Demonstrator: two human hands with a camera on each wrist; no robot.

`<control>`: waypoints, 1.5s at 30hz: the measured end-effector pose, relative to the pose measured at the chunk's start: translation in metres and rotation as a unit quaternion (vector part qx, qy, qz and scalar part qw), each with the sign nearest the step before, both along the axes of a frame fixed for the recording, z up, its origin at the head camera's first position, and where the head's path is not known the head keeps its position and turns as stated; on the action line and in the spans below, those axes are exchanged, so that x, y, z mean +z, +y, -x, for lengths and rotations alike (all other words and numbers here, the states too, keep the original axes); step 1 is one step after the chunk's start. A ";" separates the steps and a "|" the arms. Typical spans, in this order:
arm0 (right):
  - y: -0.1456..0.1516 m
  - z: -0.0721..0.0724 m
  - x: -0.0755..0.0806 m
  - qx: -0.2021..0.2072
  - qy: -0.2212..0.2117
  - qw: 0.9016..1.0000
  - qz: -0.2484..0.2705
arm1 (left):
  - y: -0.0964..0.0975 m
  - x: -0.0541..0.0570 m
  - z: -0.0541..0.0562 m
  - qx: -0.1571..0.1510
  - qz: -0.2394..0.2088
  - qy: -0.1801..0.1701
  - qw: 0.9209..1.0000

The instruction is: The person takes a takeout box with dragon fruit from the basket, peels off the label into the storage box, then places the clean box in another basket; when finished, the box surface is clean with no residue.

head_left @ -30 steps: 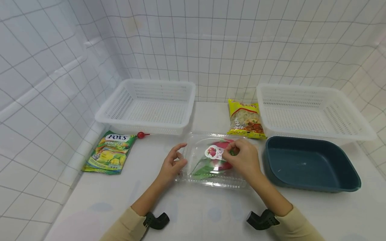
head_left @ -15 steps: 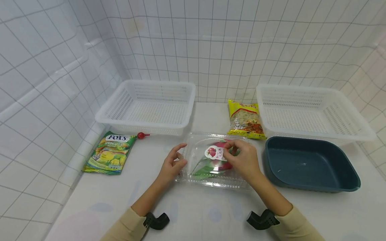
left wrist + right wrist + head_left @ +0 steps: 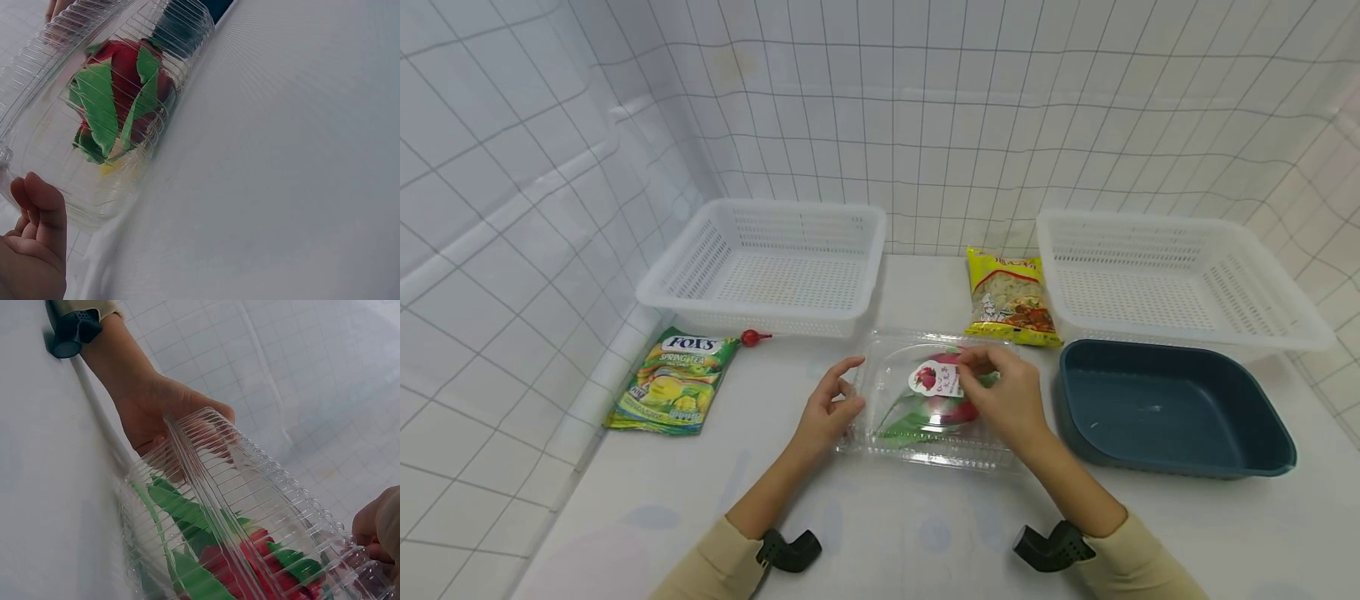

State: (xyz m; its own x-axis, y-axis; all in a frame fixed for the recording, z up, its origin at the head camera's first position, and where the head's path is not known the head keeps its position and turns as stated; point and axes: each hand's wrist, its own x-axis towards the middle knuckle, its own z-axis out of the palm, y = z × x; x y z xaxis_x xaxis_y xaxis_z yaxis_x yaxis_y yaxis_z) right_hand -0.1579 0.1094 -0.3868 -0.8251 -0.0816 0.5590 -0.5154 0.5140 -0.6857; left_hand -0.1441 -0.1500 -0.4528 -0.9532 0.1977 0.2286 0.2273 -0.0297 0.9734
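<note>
- Ribbed clear plastic box [image 3: 925,408], red fruit inside, on white table [image 3: 880,533].
- My right hand [image 3: 1007,396] fingers pinch its lid; left hand [image 3: 823,412] fingers loosely apart at its end.
- Blue tub [image 3: 1172,412] just right.

I see two bare hands, the left hand [image 3: 827,408] and the right hand [image 3: 1007,396], coming out of pale beige long sleeves [image 3: 722,567]. Each wrist carries a small black bracket-shaped camera mount [image 3: 787,550], strapped just ahead of the cuff. I see no rings, watch or gloves.
</note>
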 end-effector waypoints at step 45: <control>0.081 -0.009 0.010 -0.083 -0.048 0.990 0.103 | 0.000 0.003 0.000 0.005 0.000 -0.010 1.000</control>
State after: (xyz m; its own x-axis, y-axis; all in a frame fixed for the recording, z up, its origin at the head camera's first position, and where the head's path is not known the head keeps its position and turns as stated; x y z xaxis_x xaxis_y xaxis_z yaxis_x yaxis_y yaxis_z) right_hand -0.1494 0.1900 -0.3765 -0.8680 0.1665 0.4679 -0.3628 0.4309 -0.8263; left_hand -0.1437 -0.1499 -0.4498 -0.9597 0.1876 0.2091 0.2078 -0.0268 0.9778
